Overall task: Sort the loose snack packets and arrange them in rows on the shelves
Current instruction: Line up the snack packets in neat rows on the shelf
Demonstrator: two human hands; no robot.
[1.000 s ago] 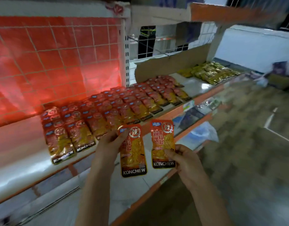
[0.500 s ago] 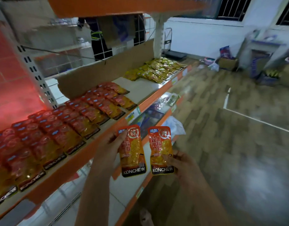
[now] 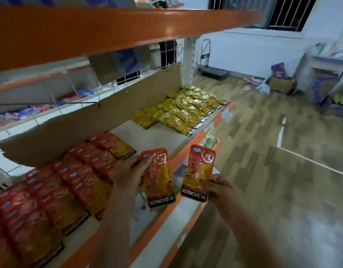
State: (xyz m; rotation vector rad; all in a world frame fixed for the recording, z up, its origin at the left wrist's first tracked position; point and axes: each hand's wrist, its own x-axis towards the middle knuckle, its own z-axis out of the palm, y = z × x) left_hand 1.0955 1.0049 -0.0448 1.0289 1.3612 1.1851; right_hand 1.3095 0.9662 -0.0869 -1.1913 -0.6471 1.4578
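My left hand [image 3: 131,176] grips one red KONCHEW snack packet [image 3: 160,182] by its left edge, upright over the front lip of the shelf [image 3: 162,136]. My right hand [image 3: 220,190] pinches a second red KONCHEW packet [image 3: 199,171] at its lower right corner, just right of the first. Rows of matching red packets [image 3: 70,182] lie on the shelf to the left. Further along the same shelf lie rows of yellow packets [image 3: 186,111]. A bare stretch of shelf separates the red and yellow groups.
An orange shelf beam [image 3: 108,29] runs overhead. A brown cardboard sheet [image 3: 89,117] backs the shelf. A lower shelf [image 3: 166,223] juts out below my hands. Open wooden floor [image 3: 273,171] lies to the right, with boxes [image 3: 281,84] and a trolley [image 3: 213,70] by the far wall.
The view has swung right along the shelf, bringing the yellow packets nearer. Both hands keep their packets, now raised closer to the shelf edge and held slightly further apart.
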